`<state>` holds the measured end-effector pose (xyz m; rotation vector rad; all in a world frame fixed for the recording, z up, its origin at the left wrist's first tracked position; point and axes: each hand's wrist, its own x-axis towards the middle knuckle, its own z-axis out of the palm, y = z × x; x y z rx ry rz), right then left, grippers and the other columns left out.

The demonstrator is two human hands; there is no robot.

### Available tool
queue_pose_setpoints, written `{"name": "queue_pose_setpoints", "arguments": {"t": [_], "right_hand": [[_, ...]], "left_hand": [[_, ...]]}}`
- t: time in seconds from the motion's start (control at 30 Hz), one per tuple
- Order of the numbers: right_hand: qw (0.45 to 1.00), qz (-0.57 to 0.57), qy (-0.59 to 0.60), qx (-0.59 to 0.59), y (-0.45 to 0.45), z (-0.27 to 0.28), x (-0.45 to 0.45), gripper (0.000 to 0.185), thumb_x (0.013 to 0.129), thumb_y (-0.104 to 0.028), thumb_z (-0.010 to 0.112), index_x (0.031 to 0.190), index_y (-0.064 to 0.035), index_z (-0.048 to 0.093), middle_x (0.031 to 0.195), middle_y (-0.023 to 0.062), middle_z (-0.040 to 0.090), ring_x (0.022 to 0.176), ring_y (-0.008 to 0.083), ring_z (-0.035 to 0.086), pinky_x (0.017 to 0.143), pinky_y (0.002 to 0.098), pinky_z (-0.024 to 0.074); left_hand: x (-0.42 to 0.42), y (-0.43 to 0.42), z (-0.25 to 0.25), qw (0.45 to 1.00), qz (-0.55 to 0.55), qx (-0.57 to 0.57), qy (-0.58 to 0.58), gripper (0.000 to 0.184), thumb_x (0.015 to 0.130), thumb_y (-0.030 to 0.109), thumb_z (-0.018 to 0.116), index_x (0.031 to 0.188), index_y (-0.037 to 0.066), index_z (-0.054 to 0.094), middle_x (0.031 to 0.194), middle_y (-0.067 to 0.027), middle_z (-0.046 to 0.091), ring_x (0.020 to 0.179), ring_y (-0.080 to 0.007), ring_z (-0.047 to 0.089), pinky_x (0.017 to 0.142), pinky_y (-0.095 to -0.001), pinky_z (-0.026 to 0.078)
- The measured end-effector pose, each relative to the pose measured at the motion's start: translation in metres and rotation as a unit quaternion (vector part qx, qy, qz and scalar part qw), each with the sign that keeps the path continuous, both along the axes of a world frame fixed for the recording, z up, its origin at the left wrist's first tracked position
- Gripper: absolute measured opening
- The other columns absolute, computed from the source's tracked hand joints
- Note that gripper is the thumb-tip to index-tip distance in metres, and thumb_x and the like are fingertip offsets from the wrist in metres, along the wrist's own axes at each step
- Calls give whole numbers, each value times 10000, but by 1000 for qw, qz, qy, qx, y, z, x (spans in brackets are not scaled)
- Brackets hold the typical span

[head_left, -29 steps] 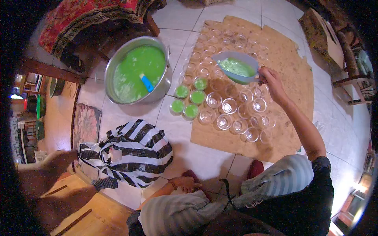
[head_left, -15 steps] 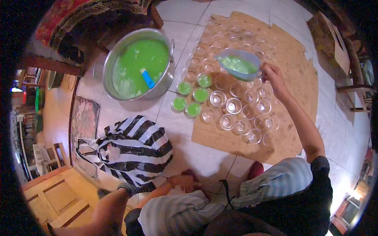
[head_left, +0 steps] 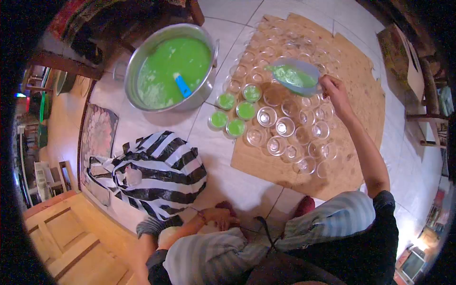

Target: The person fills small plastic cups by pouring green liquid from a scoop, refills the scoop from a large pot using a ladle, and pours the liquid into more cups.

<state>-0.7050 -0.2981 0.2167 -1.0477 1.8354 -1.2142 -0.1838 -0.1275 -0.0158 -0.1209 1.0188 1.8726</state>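
My right hand (head_left: 335,91) is closed on the handle of a translucent plastic jug (head_left: 308,85). The jug is tilted to the left above the clear plastic cups (head_left: 285,127) and holds green liquid. Several cups filled with green (head_left: 246,110) stand just left and below it. My left hand (head_left: 222,218) hangs by my knee, fingers loosely stretched out, with nothing visible in it. A large metal pot (head_left: 213,78) of green liquid stands on the floor at upper left, with a blue-handled utensil (head_left: 182,86) in it.
The cups stand mostly on flattened cardboard (head_left: 356,142) over white floor tiles (head_left: 237,166). A black-and-white striped plastic bag (head_left: 161,175) lies in front of the pot. At lower left another person's limb with a striped cuff (head_left: 149,226) shows beside a wooden panel (head_left: 71,232).
The view has shifted slightly. The jug in my right hand stays over the cups, tilted much as before. My left hand keeps its place by my knee.
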Motion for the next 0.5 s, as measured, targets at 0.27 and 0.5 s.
{"name": "queue_pose_setpoints", "arguments": {"t": [0.27,0.5], "right_hand": [[999,-20,35,26,4,-1,-7,256,845,-257,536,681,-61,538,612,-23,428,559,75,418,505,237,362],[994,-10,95,56,9,-11,-30,376,853,-378,535,991,-48,651,764,17,612,612,111,504,545,267,423]], "left_hand": [[-43,-35,94,980,-29,-141,-140,689,800,667,433,680,43,699,661,-83,667,575,-199,645,551,-320,529],[-41,-36,97,980,-14,-152,-125,695,800,671,429,693,41,701,673,-87,670,574,-204,647,541,-321,528]]}}
